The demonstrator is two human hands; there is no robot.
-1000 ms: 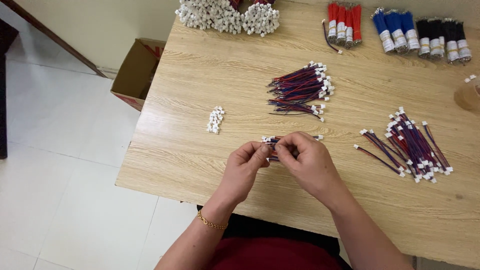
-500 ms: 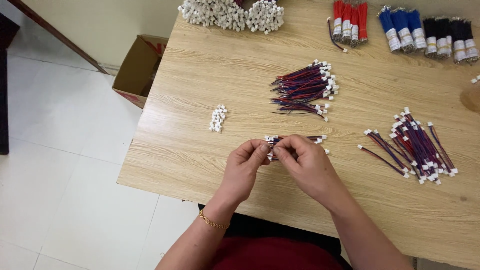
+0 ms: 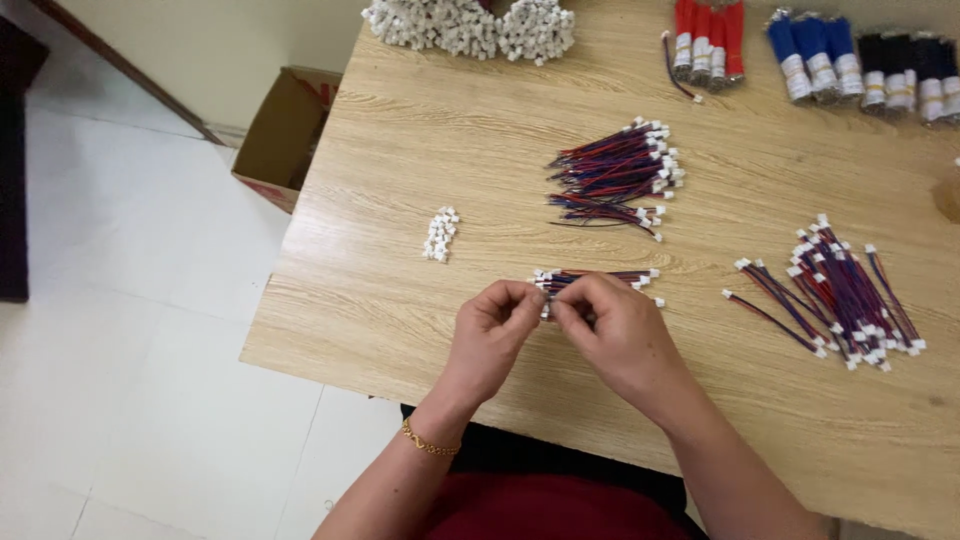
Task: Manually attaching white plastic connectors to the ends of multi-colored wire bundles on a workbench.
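Left hand [image 3: 492, 328] and right hand [image 3: 610, 325] pinch a white-tipped wire bundle [image 3: 598, 279].

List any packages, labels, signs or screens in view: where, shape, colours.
Cardboard box: on the floor left of the table, open, brown, red print on its side.
Red bundles, blue bundles, black bundles: table's far edge, each wrapped in a white label band.
No signs or screens.

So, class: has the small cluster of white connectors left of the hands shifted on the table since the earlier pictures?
No. The cluster of white connectors lies in the same place against the table edge and wood grain; only the camera shifted.
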